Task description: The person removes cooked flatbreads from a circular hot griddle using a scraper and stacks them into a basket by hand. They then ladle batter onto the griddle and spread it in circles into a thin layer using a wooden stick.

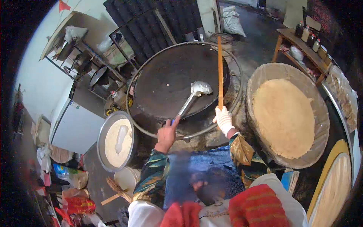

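My left hand [166,136] is closed around the handle of a metal ladle [201,87], whose batter-coated bowl is over a large round black griddle [166,75]. My right hand [224,120], in a white glove, grips a long flat wooden stick [220,72]. The stick points away from me across the right side of the griddle; I cannot tell whether it touches the surface. To the left, a metal basin [101,151] holds pale batter [117,153], with a whitish elongated thing lying in it. Only a few small specks show on the griddle.
A metal ring [242,81] surrounds the griddle. At right stands a wide lined basket [321,128] with round tan flatbreads [283,117]. A wooden bench [302,45] with bottles is at the back right. A brush [119,189] and white bucket [126,178] sit below the basin.
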The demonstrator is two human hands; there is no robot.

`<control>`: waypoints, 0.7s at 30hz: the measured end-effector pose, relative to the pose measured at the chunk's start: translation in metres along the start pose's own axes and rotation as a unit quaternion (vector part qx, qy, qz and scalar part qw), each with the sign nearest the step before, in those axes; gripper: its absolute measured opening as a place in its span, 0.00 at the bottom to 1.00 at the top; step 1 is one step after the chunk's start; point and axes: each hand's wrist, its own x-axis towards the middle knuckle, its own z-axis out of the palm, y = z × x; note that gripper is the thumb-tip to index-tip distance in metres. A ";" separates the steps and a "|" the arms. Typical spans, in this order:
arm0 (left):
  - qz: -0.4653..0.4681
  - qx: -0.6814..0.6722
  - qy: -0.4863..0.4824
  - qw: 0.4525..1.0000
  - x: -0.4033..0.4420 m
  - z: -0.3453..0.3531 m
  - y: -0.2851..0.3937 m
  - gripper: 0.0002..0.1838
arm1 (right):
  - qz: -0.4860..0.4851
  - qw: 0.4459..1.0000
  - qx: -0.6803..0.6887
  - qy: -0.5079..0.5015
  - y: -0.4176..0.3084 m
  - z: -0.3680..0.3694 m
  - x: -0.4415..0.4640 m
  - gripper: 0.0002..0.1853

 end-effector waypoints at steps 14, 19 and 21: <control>0.002 -0.163 0.025 0.986 -0.042 -0.018 -0.016 0.30 | 0.091 0.926 0.359 -0.068 -0.077 -0.066 -0.065 0.13; -0.089 -0.330 0.171 0.924 -0.051 -0.023 -0.003 0.26 | 0.117 0.974 0.173 -0.083 -0.081 -0.096 -0.071 0.21; -0.134 -0.390 0.277 0.868 -0.061 -0.018 -0.020 0.25 | -0.107 0.988 -0.039 -0.104 -0.019 -0.077 -0.059 0.20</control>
